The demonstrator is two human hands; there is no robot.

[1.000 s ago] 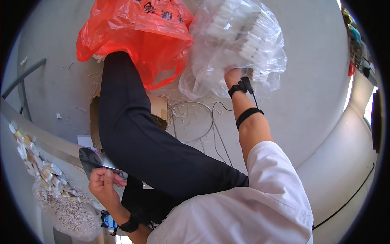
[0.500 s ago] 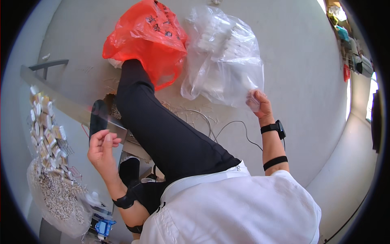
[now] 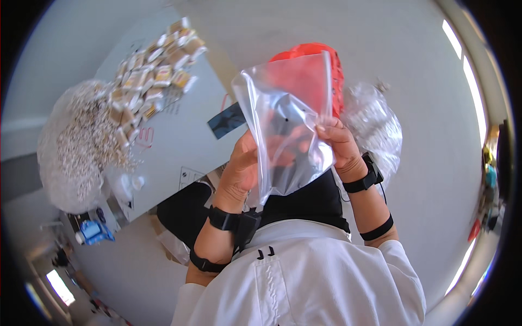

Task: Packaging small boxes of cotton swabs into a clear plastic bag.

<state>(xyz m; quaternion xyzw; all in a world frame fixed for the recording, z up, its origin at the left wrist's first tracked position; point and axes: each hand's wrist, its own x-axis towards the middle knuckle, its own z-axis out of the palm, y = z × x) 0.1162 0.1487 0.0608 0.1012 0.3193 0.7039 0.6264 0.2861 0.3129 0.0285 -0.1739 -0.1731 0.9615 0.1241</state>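
A clear, flat plastic bag [image 3: 288,98] is held up in front of my lap, with a stiff strip along its right edge. My right hand [image 3: 342,148] pinches that right side between thumb and fingers. At the bag's left edge is my left hand [image 3: 242,165], its fingers curled behind the film and blurred through it. Beyond the bag sits a red plastic bag [image 3: 336,73], partly covered by it. A large clear bag [image 3: 375,122] lies on the floor just past my right wrist.
On the table [image 3: 201,103] to my left lies a heap of small white-and-tan packets [image 3: 157,70]. Beside them is a big clear bag of small pale pieces [image 3: 81,146]. A dark flat object [image 3: 227,120] rests by the table edge. A blue-and-white item [image 3: 93,232] stands at lower left.
My view has turned left toward the table. My right hand has moved from the large floor bag to in front of me with the clear bag, and my formerly empty left hand has joined it.
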